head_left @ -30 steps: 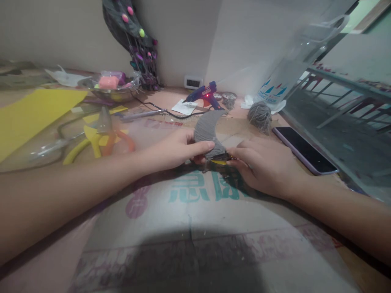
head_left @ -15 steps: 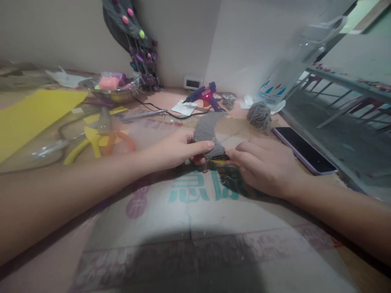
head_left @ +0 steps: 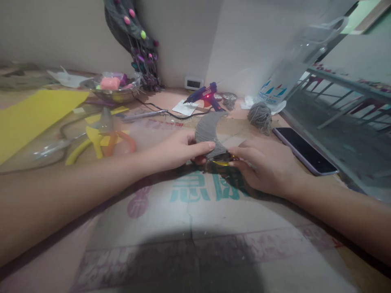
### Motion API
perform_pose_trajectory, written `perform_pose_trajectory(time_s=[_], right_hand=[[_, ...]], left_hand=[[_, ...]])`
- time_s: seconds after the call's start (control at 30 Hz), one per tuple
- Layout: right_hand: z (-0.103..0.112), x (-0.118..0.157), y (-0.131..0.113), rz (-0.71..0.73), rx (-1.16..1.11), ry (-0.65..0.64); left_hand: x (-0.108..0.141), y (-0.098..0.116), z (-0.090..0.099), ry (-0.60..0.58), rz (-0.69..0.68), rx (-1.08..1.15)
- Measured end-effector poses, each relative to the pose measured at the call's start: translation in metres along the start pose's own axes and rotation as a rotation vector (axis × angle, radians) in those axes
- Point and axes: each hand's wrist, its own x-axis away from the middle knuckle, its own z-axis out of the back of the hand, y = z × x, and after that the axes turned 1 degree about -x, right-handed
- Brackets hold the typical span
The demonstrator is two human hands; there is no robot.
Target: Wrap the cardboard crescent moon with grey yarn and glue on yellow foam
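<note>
Head view: gripping the crescent (head_left: 210, 122) over the cardboard (head_left: 171, 232) between thumb and fingers of the left hand (head_left: 179, 148); right hand (head_left: 267, 162) at its lower end, fingertips narrow, hold unclear. Brace firmly; lay strands (head_left: 204, 136) snug.

The bare left forearm (head_left: 76, 199) slants from the frame's left edge toward the centre, the left hand (head_left: 179, 148) gripping with its thumb (head_left: 203, 149) extended over curled fingers (head_left: 200, 160). From the right edge reaches the bare right forearm (head_left: 339, 207); the right hand (head_left: 269, 165), back uppermost, points its index finger (head_left: 241, 152) leftward.
</note>
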Motion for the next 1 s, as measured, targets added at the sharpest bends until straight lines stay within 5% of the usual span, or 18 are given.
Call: perform_pose_trajectory(time_s=[1.0], right_hand=[[0.0034, -0.0035, -0.0015, 0.117, 0.088, 0.001]], left_hand=[[-0.0008, 0.0009, -0.0004, 0.001, -0.051, -0.061]])
